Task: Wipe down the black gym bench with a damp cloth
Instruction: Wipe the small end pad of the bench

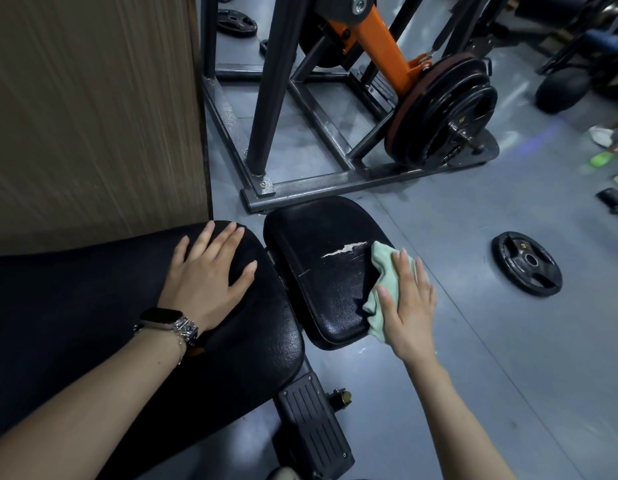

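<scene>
Pale green crumpled cloth sits on the right edge of the small black padded bench seat, pinned under the right hand, fingers flat and straight. Left hand rests flat, fingers spread, on the long black bench backrest pad beside it. Seat vinyl has a white tear just left of the cloth.

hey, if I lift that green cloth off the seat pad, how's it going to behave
The cloth would probably go limp: it's bunched in soft folds under the right hand. It looks thin, so likely light. It may drag a little on the seat pad, whose cover is grainy and cracked.
</scene>
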Demonstrator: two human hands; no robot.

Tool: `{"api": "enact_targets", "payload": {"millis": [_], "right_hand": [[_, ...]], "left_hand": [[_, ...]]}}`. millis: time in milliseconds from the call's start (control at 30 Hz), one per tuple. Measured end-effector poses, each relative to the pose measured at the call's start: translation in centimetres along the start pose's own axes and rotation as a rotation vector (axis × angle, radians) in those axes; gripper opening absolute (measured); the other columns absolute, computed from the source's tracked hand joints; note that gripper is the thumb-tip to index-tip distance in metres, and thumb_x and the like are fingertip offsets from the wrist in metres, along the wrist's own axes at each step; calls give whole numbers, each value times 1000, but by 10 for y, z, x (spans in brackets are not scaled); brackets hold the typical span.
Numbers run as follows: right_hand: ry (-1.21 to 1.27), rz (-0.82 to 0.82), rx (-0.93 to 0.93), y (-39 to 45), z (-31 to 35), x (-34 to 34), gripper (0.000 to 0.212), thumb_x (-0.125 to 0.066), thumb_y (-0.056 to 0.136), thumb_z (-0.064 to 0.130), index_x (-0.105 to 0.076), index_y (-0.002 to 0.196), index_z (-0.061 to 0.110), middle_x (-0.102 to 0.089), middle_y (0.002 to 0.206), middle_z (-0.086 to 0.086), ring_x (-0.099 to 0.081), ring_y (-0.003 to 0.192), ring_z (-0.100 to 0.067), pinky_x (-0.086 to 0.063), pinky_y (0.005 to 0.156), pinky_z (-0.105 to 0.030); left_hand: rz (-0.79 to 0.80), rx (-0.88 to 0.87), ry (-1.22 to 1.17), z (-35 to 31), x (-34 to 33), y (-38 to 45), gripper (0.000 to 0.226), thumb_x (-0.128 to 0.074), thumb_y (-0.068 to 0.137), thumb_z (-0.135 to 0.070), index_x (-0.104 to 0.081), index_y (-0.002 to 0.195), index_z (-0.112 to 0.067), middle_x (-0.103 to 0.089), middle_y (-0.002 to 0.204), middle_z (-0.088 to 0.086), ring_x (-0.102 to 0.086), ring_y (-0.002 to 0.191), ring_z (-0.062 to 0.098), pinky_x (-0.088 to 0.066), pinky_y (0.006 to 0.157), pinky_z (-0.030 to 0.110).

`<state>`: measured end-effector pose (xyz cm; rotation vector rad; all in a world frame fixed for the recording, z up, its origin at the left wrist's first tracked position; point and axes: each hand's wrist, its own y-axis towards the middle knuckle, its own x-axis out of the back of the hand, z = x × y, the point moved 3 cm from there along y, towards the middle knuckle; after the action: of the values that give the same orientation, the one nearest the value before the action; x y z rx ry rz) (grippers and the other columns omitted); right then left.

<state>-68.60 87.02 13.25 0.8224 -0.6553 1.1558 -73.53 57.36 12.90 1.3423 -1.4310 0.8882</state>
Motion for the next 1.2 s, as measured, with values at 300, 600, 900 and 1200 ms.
{"api": "enact_targets", "payload": {"millis": [300, 600, 900, 1200], "right_hand": [[7, -150, 70, -12, 13, -15, 56, -26, 95, 44, -30, 147, 23, -34, 150, 7, -26, 143, -17, -9, 117, -47], [-86, -151, 146, -49, 39, -42, 61, -17, 98, 52, -29, 145, 15, -37, 148, 4, -23, 143, -18, -3, 118, -48], [-186, -24, 320, -41, 20, -28, 64, -20, 98, 56, -34, 143, 13, -41, 146, 4, -28, 142, -16, -13, 116, -46], [-187, -24, 260, -39, 20, -25, 61, -19, 99, 48, -28, 146, 10, -34, 151, 1, -20, 145, -19, -4, 118, -45]], "left_hand": [[7, -5, 13, 0, -2, 1, 73, -10, 86, -63, -23, 148, -28, -20, 155, -13, -6, 144, 11, -6, 115, 42], [8, -10, 16, 0, -3, 1, 73, -11, 86, -64, -22, 148, -27, -20, 155, -12, -6, 144, 11, -7, 116, 44], [2, -9, 8, 1, 0, 1, 75, -11, 85, -65, -23, 148, -27, -20, 155, -13, -7, 144, 11, -6, 115, 42], [8, -2, 3, 1, 0, 0, 76, -8, 84, -66, -21, 148, -27, -19, 155, -13, -5, 144, 11, -6, 116, 42]]}}
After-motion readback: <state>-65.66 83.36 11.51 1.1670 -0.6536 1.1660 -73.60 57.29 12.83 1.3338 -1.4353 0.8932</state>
